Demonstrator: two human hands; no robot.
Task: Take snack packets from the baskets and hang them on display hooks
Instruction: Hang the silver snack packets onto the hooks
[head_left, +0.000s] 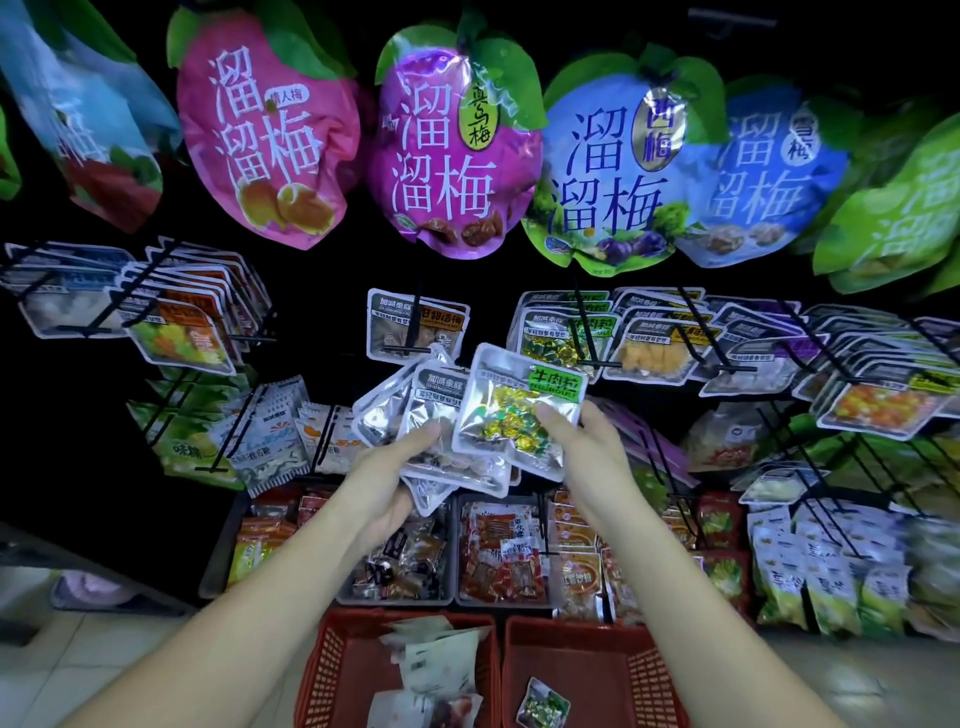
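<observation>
— Dark shop rack (322, 312) behind, hung with snacks. What can't you make out?

— Plenty. The fingers of the left hand (387, 483) are hidden under the stack (431, 415) it holds. Only the thumb shows, pressed on the front. The right hand (589, 452) has its fingers behind its packet (511, 415), with the thumb on the front near the right edge. Upper packets cover the lower ones in the stack, so I cannot count them. The rack's far sides are blurred.

— How do the hands sit?

— Both bare arms extend up from the bottom corners, and the hands are close together at mid-frame. The left grips the fanned stack from below. The right pinches the single packet, which is tilted a little and overlaps the stack's right side.

— And that packet?

— Silver foil, with a clear window showing gold and green wrapped sweets and a green label at the top right.

— Around them?

— Just above on the right, a hook (584, 327) carries lookalikes (545, 343). Higher up hang big plum bags (447, 156) in pink, purple, blue and green. Below the hands are trays (395, 601) of red and brown snacks. At the bottom stand two red baskets. The left basket (332, 654) holds pale sachets (441, 660), cut off by the frame. The right basket (644, 670) has one small pouch (543, 704) of green sweets on its floor.
</observation>
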